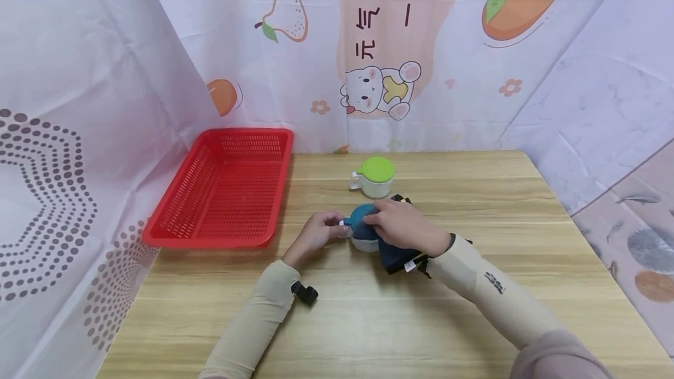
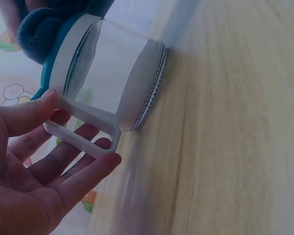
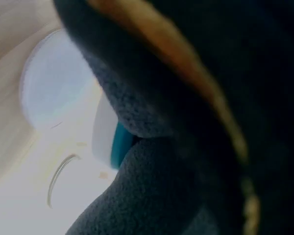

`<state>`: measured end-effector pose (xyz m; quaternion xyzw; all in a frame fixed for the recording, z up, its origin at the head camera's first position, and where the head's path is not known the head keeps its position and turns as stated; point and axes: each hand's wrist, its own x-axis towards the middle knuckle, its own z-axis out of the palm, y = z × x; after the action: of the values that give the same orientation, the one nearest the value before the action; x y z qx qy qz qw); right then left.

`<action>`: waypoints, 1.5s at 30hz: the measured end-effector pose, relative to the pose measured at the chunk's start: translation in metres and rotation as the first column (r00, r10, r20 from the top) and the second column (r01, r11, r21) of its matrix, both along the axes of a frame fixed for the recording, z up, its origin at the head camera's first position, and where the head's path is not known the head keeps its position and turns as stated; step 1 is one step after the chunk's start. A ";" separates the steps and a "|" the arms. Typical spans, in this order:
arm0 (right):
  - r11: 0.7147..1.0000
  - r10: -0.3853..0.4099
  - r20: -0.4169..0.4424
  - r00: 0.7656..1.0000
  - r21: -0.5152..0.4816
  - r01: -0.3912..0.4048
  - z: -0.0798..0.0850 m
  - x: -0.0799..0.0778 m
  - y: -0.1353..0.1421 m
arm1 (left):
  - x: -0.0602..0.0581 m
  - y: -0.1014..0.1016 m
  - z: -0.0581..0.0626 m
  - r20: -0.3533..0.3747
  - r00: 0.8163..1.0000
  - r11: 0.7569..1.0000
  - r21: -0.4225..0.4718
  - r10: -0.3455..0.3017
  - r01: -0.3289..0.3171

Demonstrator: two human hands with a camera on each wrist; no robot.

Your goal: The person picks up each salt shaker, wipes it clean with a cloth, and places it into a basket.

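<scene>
A clear seasoning jar with a white handle and a teal lid stands on the wooden table. My left hand pinches its handle, thumb near the lid and fingers along the grip. From the other side, my right hand holds a dark blue cloth with a yellow-and-black edge and presses a fold onto the lid. In the right wrist view the cloth covers most of the picture and hides my right fingers. Just behind stands a similar jar with a green lid.
To the left, a red plastic basket sits on the table. A printed curtain hangs along the table's back edge, and more sheeting hangs on the left side.
</scene>
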<state>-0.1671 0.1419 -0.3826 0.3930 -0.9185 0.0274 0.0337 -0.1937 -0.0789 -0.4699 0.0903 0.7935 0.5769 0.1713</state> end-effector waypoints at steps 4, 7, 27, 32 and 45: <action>0.998 -0.063 0.035 0.997 -0.012 0.063 -0.001 -0.003 0.007 | 0.000 0.000 0.001 0.006 1.000 1.000 -0.006 -0.002 0.002; 0.996 -0.088 0.068 0.994 -0.023 0.090 -0.001 -0.008 0.009 | 0.000 0.000 0.002 0.009 1.000 1.000 -0.007 -0.005 0.005; 0.995 -0.094 0.090 0.991 -0.011 0.095 0.000 -0.025 -0.005 | 0.003 0.001 -0.003 0.007 1.000 1.000 0.000 0.015 -0.015; 0.996 -0.084 0.064 0.994 -0.023 0.086 0.001 -0.028 -0.010 | 0.002 0.001 -0.001 0.006 0.999 0.999 -0.006 0.035 -0.035; 0.997 -0.071 -0.003 0.997 -0.018 0.071 -0.001 -0.024 -0.026 | 0.001 0.000 -0.001 -0.009 1.000 1.000 -0.012 0.027 -0.027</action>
<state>-0.1910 0.1159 -0.3835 0.3597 -0.9316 0.0337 0.0399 -0.1932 -0.0784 -0.4712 0.0814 0.7990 0.5738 0.1605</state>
